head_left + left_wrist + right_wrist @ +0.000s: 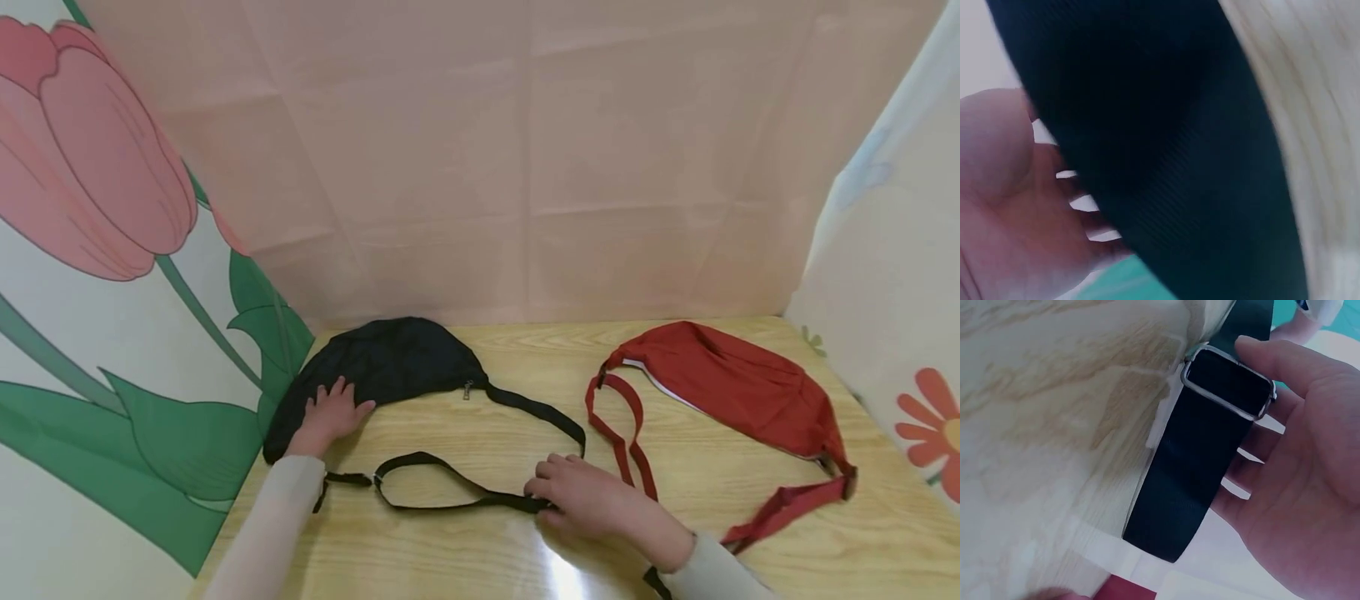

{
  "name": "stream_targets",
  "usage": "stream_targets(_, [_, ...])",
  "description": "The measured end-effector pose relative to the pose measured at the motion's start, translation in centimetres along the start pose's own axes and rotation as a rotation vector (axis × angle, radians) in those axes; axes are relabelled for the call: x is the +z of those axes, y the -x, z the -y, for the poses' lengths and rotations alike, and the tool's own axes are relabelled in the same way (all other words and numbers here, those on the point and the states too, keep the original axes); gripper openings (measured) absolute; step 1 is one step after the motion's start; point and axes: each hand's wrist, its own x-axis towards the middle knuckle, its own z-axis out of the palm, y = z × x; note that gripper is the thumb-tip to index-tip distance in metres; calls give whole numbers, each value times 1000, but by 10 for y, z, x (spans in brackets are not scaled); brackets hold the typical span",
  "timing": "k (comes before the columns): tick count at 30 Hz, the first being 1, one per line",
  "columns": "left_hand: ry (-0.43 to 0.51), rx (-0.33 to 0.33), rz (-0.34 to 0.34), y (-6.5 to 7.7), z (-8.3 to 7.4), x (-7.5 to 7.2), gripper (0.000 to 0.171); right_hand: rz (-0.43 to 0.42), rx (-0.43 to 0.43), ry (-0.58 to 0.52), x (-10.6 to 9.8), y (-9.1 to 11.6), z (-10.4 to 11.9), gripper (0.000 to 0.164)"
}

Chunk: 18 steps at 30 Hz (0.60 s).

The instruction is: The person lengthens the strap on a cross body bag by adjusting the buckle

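My left forearm comes up from the lower left, left hand (330, 417) palm down on the black bag (408, 358), fingers spread, that grip wide, laid over the bag's near left part. Right forearm angles in from the lower right, right hand (581, 496) low over the tabletop (427, 558), thumb and fingers holding the black strap (510, 501) right by a metal buckle (1222, 402). Bag lies ahead and left of that grip, strap looping between them. Red bag (735, 387) sits beyond my right hand, off to the right.
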Motion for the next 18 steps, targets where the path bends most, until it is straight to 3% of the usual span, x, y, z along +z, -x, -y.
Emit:
stream_targets(6, [1, 114, -64, 3, -47, 1, 71, -40, 79, -41, -7, 10, -3, 37])
stream_targets(12, [26, 285, -92, 17, -109, -2, 67, -148, 93, -27, -20, 27, -16, 41])
stream_targets(18, [25, 471, -128, 35, -164, 3, 64, -220, 170, -41, -37, 57, -35, 43])
